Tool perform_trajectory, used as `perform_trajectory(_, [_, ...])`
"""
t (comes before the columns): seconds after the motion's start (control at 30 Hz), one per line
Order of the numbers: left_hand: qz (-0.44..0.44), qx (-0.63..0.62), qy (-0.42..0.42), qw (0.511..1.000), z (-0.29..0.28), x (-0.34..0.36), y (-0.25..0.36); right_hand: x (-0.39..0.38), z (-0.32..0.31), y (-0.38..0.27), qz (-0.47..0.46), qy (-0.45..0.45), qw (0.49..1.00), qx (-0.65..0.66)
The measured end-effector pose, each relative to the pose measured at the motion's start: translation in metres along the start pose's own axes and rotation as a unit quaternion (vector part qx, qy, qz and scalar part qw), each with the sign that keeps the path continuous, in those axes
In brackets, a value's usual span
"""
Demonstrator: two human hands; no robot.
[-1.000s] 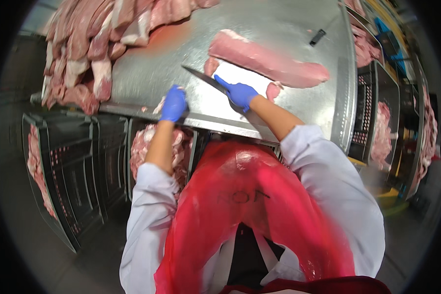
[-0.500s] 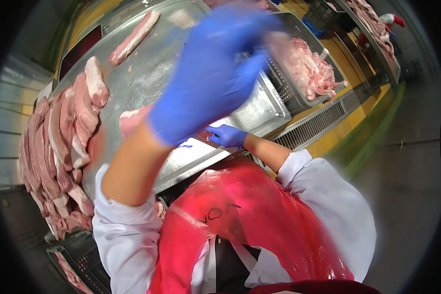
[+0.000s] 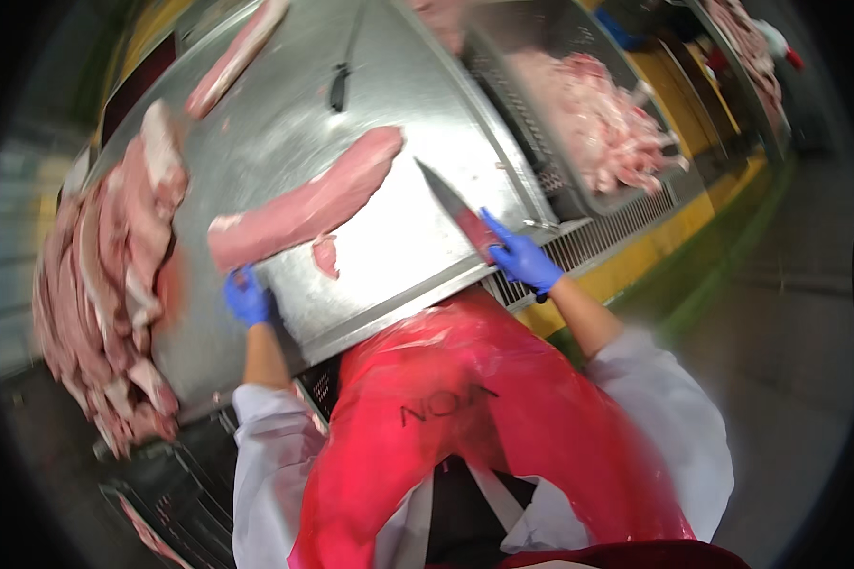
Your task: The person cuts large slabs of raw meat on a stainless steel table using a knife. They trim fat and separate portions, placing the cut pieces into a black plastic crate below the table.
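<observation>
A long, pale pink strip of trimmed pork loin point(image 3: 308, 204) lies slantwise on the steel table point(image 3: 427, 104). At its near left end is my left hand point(image 3: 248, 298), blue-gloved, with fingers curled against the meat. My right hand point(image 3: 525, 264), also in a blue glove, is closed round the handle of a knife point(image 3: 455, 207) by the table's front edge. The blade points away and to the left, apart from the meat. Close to the loin's near side rests a small scrap of meat point(image 3: 325, 256).
Several pork strips point(image 3: 114, 256) are heaped along the table's left side. One more strip point(image 3: 237, 57) lies at the far left. A dark sharpening steel point(image 3: 340, 87) is farther back. Beyond the right edge, a grey crate point(image 3: 531, 142) holds pale trimmings point(image 3: 603, 128).
My left hand has come down from high over the table to the loin's near left end. My right hand has moved right with the knife, and the loin now shows whole.
</observation>
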State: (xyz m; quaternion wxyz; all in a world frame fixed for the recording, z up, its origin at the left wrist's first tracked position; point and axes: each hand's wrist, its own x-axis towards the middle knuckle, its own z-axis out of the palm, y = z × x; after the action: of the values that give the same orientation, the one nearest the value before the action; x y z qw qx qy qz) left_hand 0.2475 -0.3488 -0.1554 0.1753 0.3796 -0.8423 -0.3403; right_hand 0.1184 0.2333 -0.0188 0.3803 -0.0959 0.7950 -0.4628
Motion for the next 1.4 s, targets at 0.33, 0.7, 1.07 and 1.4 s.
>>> perform_trajectory(0.33, [0.234, 0.277, -0.027, 0.932, 0.003, -0.071, 0.051, 0.146, 0.041, -0.062, -0.105, 0.024, 0.994, -0.006])
perform_trajectory(0.7, [0.018, 0.439, -0.139, 0.888, -0.287, -0.161, -0.130, 0.234, 0.142, -0.144, -0.085, 0.011, 0.986, 0.142])
perform_trajectory(1.07, [0.316, 0.147, -0.136, 0.927, -0.016, 0.139, 0.075, 0.304, 0.153, -0.143, -0.115, 0.323, 0.924, -0.171])
perform_trajectory(1.4, [0.224, 0.180, -0.136, 0.948, -0.015, -0.034, 0.069, 0.354, 0.107, -0.189, -0.146, 0.270, 0.916, -0.258])
